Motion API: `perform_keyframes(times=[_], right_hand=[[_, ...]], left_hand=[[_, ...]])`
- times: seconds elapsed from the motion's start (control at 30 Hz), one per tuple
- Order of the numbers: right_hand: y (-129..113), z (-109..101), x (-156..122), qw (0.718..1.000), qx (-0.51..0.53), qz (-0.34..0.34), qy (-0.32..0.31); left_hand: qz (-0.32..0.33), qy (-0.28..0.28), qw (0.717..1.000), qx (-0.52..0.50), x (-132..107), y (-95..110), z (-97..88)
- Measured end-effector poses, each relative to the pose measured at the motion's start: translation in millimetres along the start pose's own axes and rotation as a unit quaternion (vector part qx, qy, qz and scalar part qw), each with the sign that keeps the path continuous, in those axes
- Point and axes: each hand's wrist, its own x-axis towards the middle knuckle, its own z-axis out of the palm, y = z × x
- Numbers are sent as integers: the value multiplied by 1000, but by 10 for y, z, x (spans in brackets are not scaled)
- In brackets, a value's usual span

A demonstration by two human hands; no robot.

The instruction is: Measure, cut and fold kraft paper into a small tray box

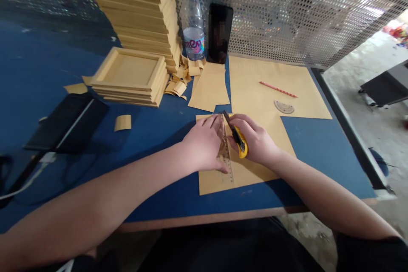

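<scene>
My left hand point(205, 142) lies flat with its fingers apart, pressing a clear triangular ruler point(228, 163) onto a sheet of brown kraft paper point(255, 169). Part of the ruler is hidden under the palm. My right hand point(255, 138) grips a yellow utility knife point(241, 142). The knife's dark front end points away from me, close to the ruler's upper right edge. Whether the blade touches the paper I cannot tell.
Behind the hands are cut paper pieces point(208, 87), scraps point(177, 87), a bottle point(194, 44) and a phone point(219, 34). A pencil point(279, 89) and protractor point(284, 107) lie on another sheet point(247, 76). Stacked trays point(127, 87) and a black case point(68, 123) stand left.
</scene>
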Motion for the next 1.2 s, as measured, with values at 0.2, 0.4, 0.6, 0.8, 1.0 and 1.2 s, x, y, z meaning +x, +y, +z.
perform_keyframes(times=[0.2, 0.4, 0.6, 0.8, 1.0, 1.2], right_hand=[[-36, 69, -13, 999, -7, 38, 14], [-47, 86, -48, 999, -10, 33, 14], [-55, 77, -57, 1000, -14, 24, -1], [-52, 79, -54, 1000, -15, 0, -11], [-61, 33, -17, 999, -32, -3, 5], [-48, 3, 0, 999, -43, 7, 27]], left_hand=[[1, 9, 1000, 3, -20, 6, -9], [4, 9, 1000, 5, -24, 8, -22], [12, -9, 1000, 4, -5, 1, -23], [17, -7, 1000, -1, -8, -13, -13], [14, -9, 1000, -5, -7, -8, -29], [9, -10, 1000, -4, 5, 0, -16]])
